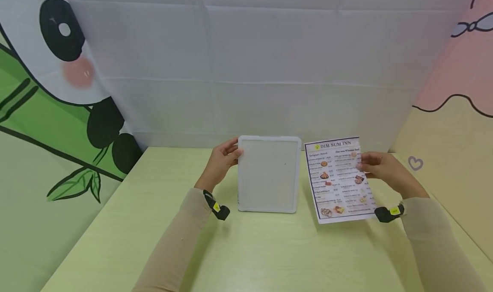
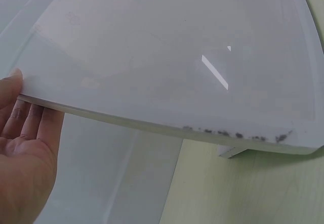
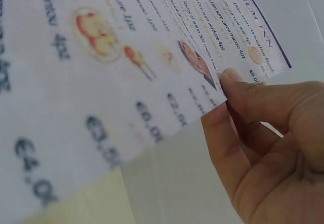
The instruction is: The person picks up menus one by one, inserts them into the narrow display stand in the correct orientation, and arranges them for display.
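The step in hand appears to be presenting 2 flat things side by side: a white rectangular board with a raised, round-cornered frame (image 1: 269, 176) and a white printed paper menu headed "DIM SUM INN" (image 1: 339, 181). The board stands upright on the pale yellow-green wood-grain tabletop (image 1: 246, 258); the menu is to its right, slightly tilted, with a narrow gap between them.

The left hand (image 1: 221, 163) has its grip closed on the board's upper left edge, thumb in front and fingers behind. The right hand (image 1: 389, 170) pinches the menu's right edge between thumb and fingers, and the paper bends near the thumb.

As a judgement, the next move calls for a steady left grip so that the board does not tip, and a light right grip that guides the thin sheet without creasing it.

The back of the board is hidden; only a small white foot (image 2: 230, 151) shows under it in the left wrist view. Dark marks (image 2: 223, 133) run along its edge, their nature unclear. The menu's small print is hard to read in the head view, and the right wrist view cuts the sheet off and blurs its nearest lines. Whether its lower edge touches the tabletop, I cannot tell.
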Available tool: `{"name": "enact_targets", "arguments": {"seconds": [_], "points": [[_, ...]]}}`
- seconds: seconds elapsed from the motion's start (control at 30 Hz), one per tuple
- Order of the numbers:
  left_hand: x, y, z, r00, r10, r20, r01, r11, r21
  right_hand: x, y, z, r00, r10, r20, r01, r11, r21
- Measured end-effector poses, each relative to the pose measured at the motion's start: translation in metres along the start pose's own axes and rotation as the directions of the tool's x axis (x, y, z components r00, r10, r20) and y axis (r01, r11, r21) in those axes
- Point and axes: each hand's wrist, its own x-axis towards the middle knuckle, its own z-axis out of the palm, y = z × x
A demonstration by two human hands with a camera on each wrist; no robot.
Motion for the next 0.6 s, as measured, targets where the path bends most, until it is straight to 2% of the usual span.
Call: {"name": "enact_targets", "arguments": {"seconds": [0.23, 0.6], "points": [[-0.0005, 0.0012, 0.0008, 1.000, -0.004, -0.004, 0.004, 1.000, -0.007, 0.0004, -0.0023, -0.0002, 1.000, 0.017, -0.021, -0.016, 1.000, 0.016], [-0.0008, 0.0016, 0.0013, 1.000, -0.006, -0.004, 0.006, 1.000, -0.004, 0.0026, -0.0058, 0.0005, 0.999, 0.043, -0.019, -0.041, 0.994, 0.099]]}}
